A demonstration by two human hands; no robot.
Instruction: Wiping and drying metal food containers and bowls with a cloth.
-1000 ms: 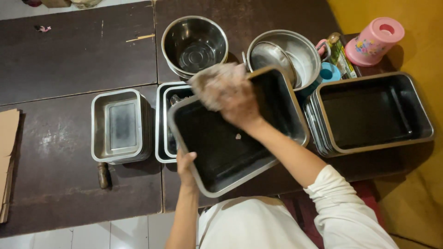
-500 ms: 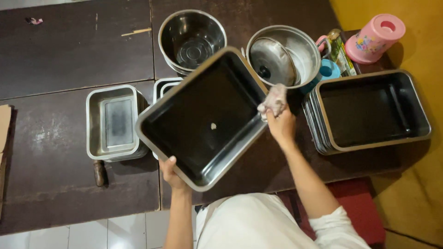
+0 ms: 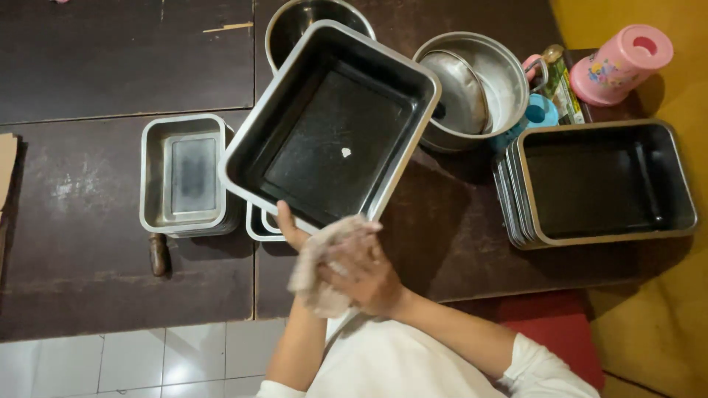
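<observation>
A large rectangular steel tray (image 3: 332, 125) is held tilted above the dark table, its dark inside facing me with a small white speck in the middle. My left hand (image 3: 291, 228) grips its near rim from below. My right hand (image 3: 365, 269) presses a pale crumpled cloth (image 3: 321, 276) against that near rim, right beside the left hand. Under the tray, the edges of stacked trays (image 3: 258, 225) show.
A small steel loaf pan (image 3: 184, 177) sits at the left. Two round steel bowls (image 3: 472, 88) stand at the back. A stack of rectangular trays (image 3: 601, 184) is at the right, with a pink cup (image 3: 619, 63) behind it. White floor tiles lie below the table edge.
The tray has been turned and lifted toward the back. My right hand with the cloth has moved from the tray's far side, along the right rim, down to the near rim.
</observation>
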